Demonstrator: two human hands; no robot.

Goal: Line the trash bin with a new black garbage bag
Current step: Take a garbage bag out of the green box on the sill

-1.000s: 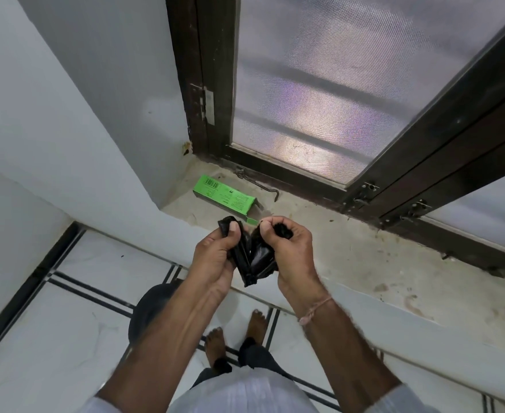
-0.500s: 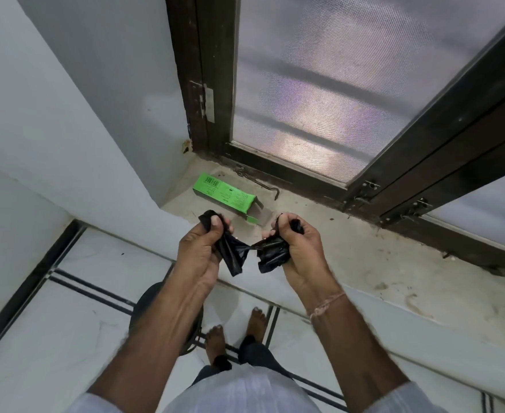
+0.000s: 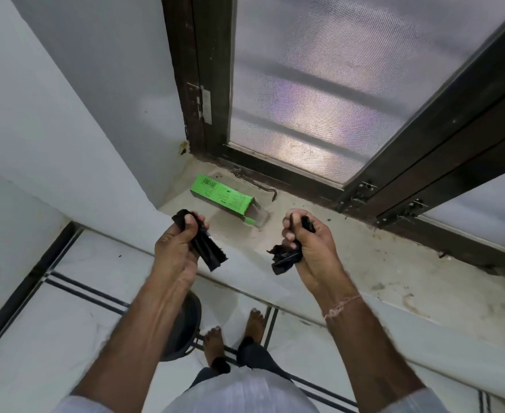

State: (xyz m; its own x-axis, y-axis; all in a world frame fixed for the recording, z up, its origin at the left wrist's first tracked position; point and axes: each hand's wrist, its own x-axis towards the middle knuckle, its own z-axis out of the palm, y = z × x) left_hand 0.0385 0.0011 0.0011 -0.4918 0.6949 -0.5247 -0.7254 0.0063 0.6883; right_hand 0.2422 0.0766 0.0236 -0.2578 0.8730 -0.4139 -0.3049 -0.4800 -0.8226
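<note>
Fingers of the left hand (image 3: 175, 248) curl round a folded black garbage bag (image 3: 212, 254); those of the right hand (image 3: 314, 248) clench a crumpled black bag bundle (image 3: 284, 259). The two are apart, both just in front of the green box (image 3: 224, 198) on the window ledge (image 3: 364, 263). The trash bin (image 3: 187, 329) stands on the floor, well below the box.

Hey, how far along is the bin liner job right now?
Done: the green box lies open on the sill. In hand: the left hand grips a folded black piece, the right hand a bunched black piece. Left: unfold a bag and line the bin.
</note>
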